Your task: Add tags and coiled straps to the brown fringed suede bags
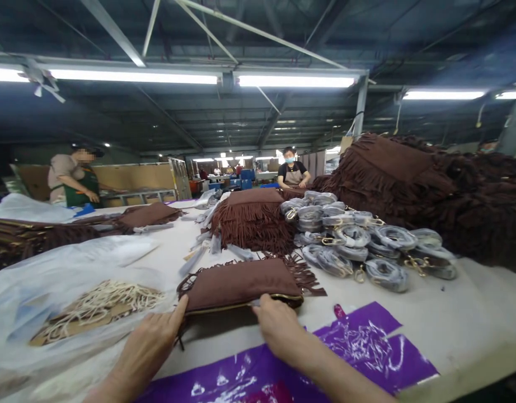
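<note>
A brown suede fringed bag [241, 282] lies flat on the white table [430, 313] just in front of me. My left hand [151, 341] rests at its near left corner, thumb raised against the bag's edge. At the near edge, by the gold zipper line, my right hand [278, 324] grips with fingers curled onto it. Fringe sticks out from the bag's right side.
A purple plastic sheet [367, 347] lies under my right arm. Clear bags and cream cords on cardboard [98, 305] sit at left. Wrapped straps [359, 240] pile at right beside heaps of fringed bags [430, 190]. Two other people work at the far end.
</note>
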Available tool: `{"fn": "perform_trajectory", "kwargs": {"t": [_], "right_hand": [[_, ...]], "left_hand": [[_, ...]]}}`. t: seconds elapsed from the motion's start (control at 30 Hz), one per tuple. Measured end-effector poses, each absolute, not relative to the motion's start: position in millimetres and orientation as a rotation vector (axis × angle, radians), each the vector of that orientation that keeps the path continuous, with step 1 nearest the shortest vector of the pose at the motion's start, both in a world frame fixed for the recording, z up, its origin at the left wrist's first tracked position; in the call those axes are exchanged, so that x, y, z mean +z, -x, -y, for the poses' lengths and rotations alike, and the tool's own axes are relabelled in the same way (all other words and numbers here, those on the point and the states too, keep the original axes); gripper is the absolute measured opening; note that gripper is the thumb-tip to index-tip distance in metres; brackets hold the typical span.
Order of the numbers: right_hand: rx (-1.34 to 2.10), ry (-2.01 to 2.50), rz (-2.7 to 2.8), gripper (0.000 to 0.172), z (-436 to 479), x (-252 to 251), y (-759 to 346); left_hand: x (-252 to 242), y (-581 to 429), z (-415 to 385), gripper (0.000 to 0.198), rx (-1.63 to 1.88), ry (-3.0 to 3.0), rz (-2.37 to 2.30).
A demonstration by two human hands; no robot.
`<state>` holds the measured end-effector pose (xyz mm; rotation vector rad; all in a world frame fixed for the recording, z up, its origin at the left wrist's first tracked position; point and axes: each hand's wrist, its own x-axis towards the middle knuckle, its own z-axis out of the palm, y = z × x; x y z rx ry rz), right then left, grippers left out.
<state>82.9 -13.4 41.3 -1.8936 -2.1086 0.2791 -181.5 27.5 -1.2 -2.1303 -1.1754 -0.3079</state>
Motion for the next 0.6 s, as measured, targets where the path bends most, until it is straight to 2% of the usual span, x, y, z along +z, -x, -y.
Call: {"fn": "perform_trajectory", "kwargs": {"t": [0.2, 0.3, 0.37, 0.5, 0.6], "right_hand": [[0.16, 2.108, 1.991, 0.026, 20, 27, -185], [0.105, 2.163, 1.976, 0.025, 29, 27, -190], [-0.112, 2.151, 1.988, 0.022, 33, 28, -177], [-0.703, 1.662, 2.137, 0.053, 17, 14, -140], [-0.858, 1.432, 2.153, 0.049, -12, -10, -127]], "left_hand": [[-11, 185, -28, 0.048, -0.195, 2.221, 1.163], [-6, 171, -21, 0.042, -0.148, 2.19, 1.182], [0, 157, -17, 0.041, -0.182, 2.085, 1.171], [4, 117, -19, 0.051, -0.329, 2.081, 0.934], [2, 88, -33, 0.044, -0.305, 2.209, 0.923]]}}
